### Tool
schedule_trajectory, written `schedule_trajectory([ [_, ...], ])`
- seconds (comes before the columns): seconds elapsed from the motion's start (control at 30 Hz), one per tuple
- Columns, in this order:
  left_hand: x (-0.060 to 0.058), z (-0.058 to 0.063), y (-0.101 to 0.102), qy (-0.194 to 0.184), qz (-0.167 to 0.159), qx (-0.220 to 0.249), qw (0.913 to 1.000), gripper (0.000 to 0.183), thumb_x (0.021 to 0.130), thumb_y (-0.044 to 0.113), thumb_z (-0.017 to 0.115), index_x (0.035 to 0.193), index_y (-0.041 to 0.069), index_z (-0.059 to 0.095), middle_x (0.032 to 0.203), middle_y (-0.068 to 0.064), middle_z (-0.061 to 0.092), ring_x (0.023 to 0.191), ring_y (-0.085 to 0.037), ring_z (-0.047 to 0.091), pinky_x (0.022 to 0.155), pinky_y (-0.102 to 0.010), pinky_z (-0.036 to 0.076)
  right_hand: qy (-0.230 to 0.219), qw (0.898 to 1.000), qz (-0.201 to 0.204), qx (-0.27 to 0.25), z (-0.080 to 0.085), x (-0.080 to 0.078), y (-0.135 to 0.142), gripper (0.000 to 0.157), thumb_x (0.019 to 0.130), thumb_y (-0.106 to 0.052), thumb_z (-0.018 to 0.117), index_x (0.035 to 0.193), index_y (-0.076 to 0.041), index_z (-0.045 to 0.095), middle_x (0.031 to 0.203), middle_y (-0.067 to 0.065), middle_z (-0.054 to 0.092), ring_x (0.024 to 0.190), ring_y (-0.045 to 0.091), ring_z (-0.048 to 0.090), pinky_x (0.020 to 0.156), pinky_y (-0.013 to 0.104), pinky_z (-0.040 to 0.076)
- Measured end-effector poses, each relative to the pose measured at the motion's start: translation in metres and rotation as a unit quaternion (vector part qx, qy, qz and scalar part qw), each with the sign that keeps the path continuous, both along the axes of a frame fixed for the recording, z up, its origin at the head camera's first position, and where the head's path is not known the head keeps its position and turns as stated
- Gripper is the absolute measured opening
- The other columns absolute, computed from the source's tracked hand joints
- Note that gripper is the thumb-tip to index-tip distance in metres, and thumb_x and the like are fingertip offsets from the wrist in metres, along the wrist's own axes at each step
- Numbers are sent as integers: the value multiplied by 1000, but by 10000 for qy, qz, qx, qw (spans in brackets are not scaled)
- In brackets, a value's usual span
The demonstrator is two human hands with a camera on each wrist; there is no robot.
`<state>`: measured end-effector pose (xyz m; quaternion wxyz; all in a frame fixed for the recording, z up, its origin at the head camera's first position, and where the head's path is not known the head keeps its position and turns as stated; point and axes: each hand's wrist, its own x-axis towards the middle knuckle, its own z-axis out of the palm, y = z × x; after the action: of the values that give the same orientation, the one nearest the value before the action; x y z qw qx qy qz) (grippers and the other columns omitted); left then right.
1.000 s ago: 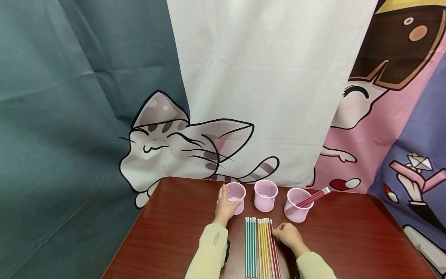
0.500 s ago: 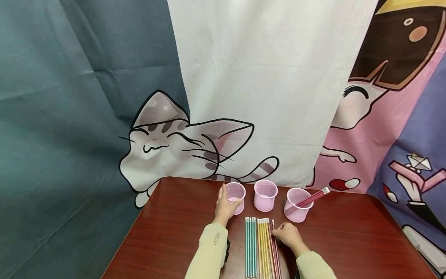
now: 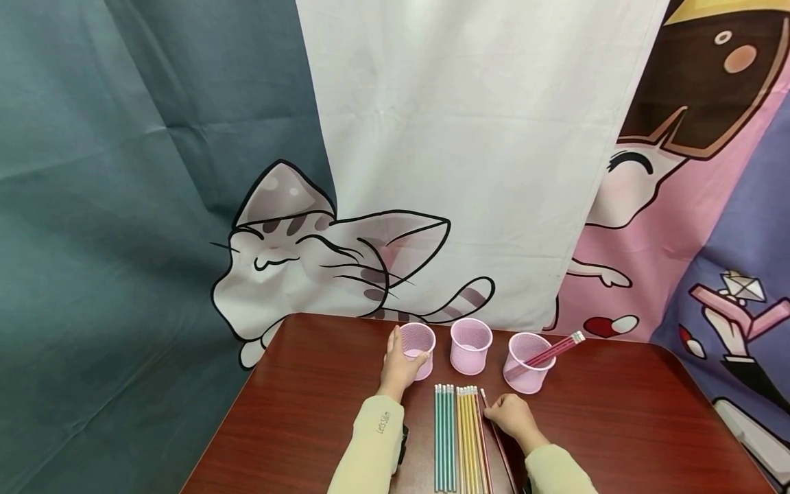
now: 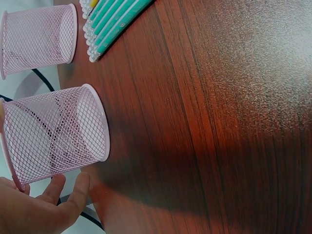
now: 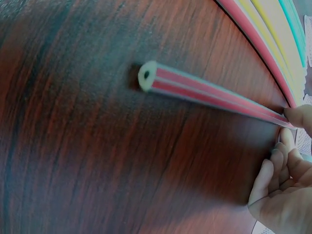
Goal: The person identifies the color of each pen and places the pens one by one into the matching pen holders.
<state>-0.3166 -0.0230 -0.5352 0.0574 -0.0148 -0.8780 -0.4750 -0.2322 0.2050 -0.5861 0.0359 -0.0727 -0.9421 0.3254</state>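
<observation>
My left hand [image 3: 398,367] holds the leftmost pink mesh pencil cup [image 3: 424,343], thumb on its near side and fingers along its left; no pencil shows in it. In the left wrist view, this cup [image 4: 58,134] stands on the table with fingers [image 4: 73,197] beside its rim. My right hand [image 3: 515,418] pinches a red pencil [image 3: 501,449] near its eraser end. The right wrist view shows that pencil's unsharpened end [image 5: 146,75] pointing away from the hand [image 5: 285,185], turned out from the row. Another red pencil [image 3: 484,449] lies beside yellow pencils [image 3: 467,439].
Several green pencils [image 3: 444,439] lie left of the yellow ones. A middle pink cup [image 3: 470,350] and a right pink cup [image 3: 524,381] stand behind the row; red pencils [image 3: 549,353] lean in the right one. The brown table [image 3: 296,412] ends at a printed curtain [image 3: 494,171].
The pinched red pencil has separated from the row, its near end swinging right. My right hand has barely shifted; the left hand stays at its cup.
</observation>
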Motion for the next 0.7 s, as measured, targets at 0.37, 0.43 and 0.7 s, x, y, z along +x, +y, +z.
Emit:
schedule_trajectory([
  [0.37,-1,-1,1,1,32,-23,10000,92,75,28,77,147,7,23,149,-12,25,118,-48,39,90,-56,39,-6,9985,-330,-432,3,4,2,18,68,-18,69,61,-7,57,57,-1,51,55,14,45,55,31,39],
  [0.43,-1,-1,0,1,51,-49,10000,93,75,28,77,147,7,22,148,-12,25,118,-48,39,89,-56,39,2,9968,-452,-653,3,4,3,18,69,-19,69,62,-5,59,57,-1,51,56,14,45,55,31,39],
  [0.7,-2,-4,1,38,44,-55,10000,94,73,28,78,147,8,23,148,-13,26,118,-48,39,89,-57,39,-101,9791,-756,-1884,3,3,6,17,73,-15,69,64,-3,60,55,0,56,49,12,51,49,26,40],
])
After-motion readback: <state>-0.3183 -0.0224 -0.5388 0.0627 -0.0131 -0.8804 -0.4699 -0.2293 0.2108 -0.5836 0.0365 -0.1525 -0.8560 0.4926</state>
